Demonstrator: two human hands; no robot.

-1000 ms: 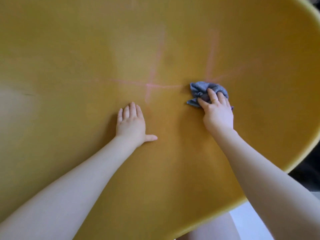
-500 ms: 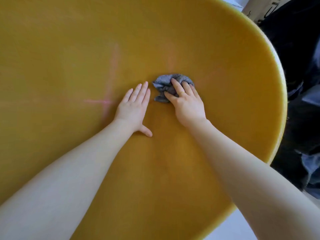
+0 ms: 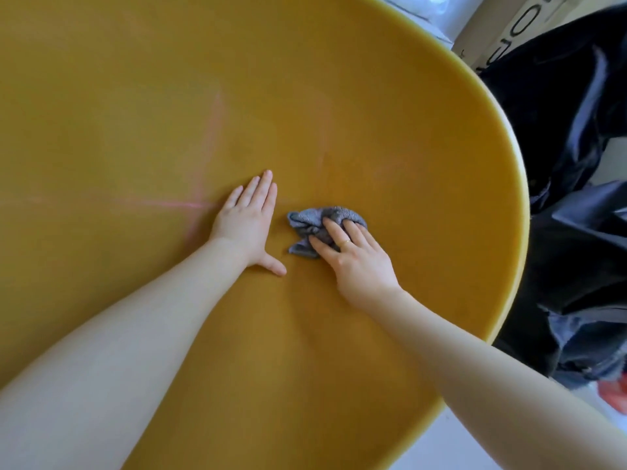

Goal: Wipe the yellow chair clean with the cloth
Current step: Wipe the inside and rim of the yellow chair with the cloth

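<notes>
Chair (image 3: 390,96) first: one of them, yellow, a smooth moulded shell with a broad rounded curve, and it fills nearly the whole view, its pale rim sweeping down the right side. On that surface, faint pink marks (image 3: 190,205), two lines crossing like a plus sign, with another fainter streak further right. One cloth (image 3: 310,220), grey, soft and nubbly, bunched into a crumpled wad, sitting on the seat surface near the middle. Two hands in play. The right hand (image 3: 356,259) is on top of the cloth, fingers curled over the wad and pressing it down onto the yellow shell, a thin gold ring (image 3: 345,242) showing on one finger. The left hand (image 3: 249,222) lies flat on the shell just beside the cloth, not touching it, fingers straight and together, thumb splayed out to the side, its edge right at the end of the pink cross. Both forearms are bare. Off past the rim on the right, dark shiny fabric (image 3: 573,137) in folds, and a cardboard box (image 3: 502,35) with printed lettering at the top corner.
</notes>
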